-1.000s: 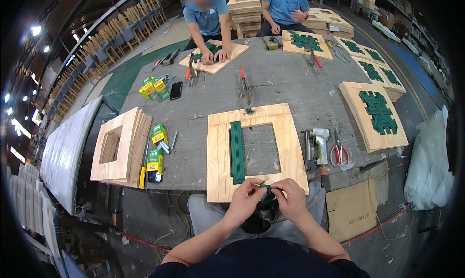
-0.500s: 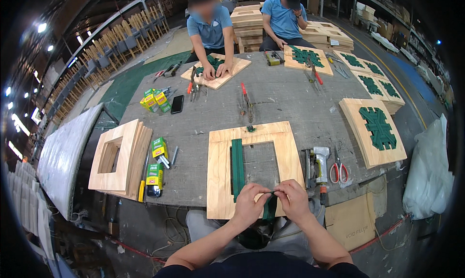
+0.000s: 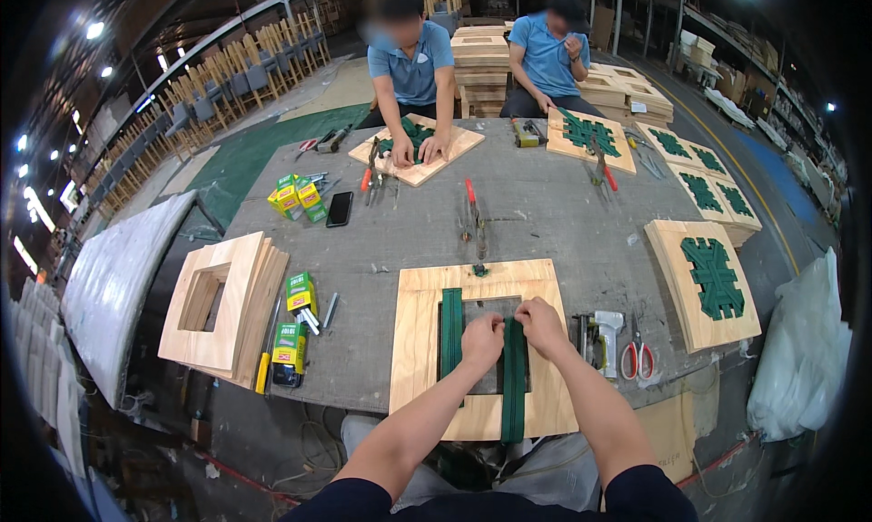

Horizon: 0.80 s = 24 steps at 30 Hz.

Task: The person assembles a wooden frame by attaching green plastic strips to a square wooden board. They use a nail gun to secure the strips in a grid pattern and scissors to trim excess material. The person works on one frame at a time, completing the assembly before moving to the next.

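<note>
A square wooden frame (image 3: 413,358) with a rectangular opening lies at the table's near edge. One green webbing strap (image 3: 451,336) runs lengthwise over the left part of the opening. A second green webbing strap (image 3: 513,395) stretches from between my hands over the frame's near bar, its lower end at the near edge. My left hand (image 3: 482,342) is closed, its fingertips pinched at the left corner of that strap's far end. My right hand (image 3: 541,329) pinches the right corner of the same end, over the opening. A small dark green scrap sits at the frame's far edge.
Right of the frame lie a staple gun (image 3: 604,340) and red-handled scissors (image 3: 637,357). Wooden frames (image 3: 213,313) are stacked at left beside staple boxes (image 3: 289,345). Pliers (image 3: 472,218) lie beyond. Finished strapped panels (image 3: 708,277) stand right. Two co-workers (image 3: 413,72) sit opposite.
Both hands have moved away from me, drawing the second strap's end from the near bar up over the opening. The strap now lies stretched out. The view has tilted slightly.
</note>
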{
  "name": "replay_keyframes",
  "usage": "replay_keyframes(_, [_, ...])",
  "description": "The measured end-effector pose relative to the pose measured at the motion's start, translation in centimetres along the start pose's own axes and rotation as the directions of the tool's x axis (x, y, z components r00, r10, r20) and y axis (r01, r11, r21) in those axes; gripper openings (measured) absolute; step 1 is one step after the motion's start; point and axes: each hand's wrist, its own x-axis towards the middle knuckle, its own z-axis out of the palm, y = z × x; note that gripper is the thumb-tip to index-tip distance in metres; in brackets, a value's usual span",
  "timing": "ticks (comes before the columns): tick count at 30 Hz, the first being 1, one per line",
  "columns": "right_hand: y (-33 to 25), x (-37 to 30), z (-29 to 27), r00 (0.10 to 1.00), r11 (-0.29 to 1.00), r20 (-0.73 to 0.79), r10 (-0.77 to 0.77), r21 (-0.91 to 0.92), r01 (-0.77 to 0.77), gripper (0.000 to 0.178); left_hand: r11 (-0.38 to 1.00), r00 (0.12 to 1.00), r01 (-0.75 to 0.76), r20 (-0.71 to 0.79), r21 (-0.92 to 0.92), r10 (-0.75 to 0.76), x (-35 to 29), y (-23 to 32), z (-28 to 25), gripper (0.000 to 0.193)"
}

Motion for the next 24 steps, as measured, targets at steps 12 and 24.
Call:
replay_keyframes(12, [2.5, 7.9, 1.0, 0.998, 0.991, -0.026, 0.051, -0.126, -0.054, 0.012, 0.838, 0.893, -0.42, -0.009, 0.348, 0.451, 2.8, -1.5, 2.4, 0.045])
replay_keyframes(24, [2.6, 9.1, 0.8, 0.978, 0.976, 0.032, 0.206, -0.081, -0.203, 0.015, 0.802, 0.918, -0.389, 0.114, 0.454, 0.38, 3.3, -1.6, 3.1, 0.05])
